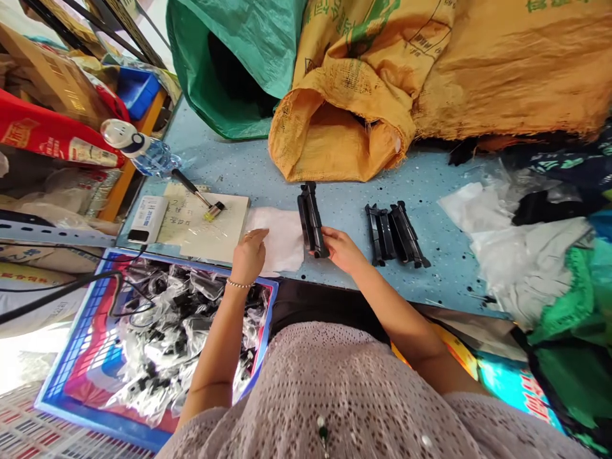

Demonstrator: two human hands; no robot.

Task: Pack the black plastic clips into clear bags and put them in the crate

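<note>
My left hand (249, 256), with a ring and a beaded bracelet, is closed at the left edge of a white plastic bag (282, 239) lying flat on the table. Whether its fingertips pinch the bag or something small is hidden. My right hand (343, 252) grips the lower right side of a pair of long black plastic parts (312, 220), which lie side by side just right of the bag. Farther right, several similar black parts (394, 234) rest in a group on the blue table (344, 274).
A blue crate (57, 376) of bagged black parts stands below left. Paper sheets (229, 223), a brush-like tool (194, 190), a white box (148, 218) and a water bottle (148, 153) lie left. Behind are green (239, 38) and yellow sacks (342, 83); clear bags (521, 248) pile up right.
</note>
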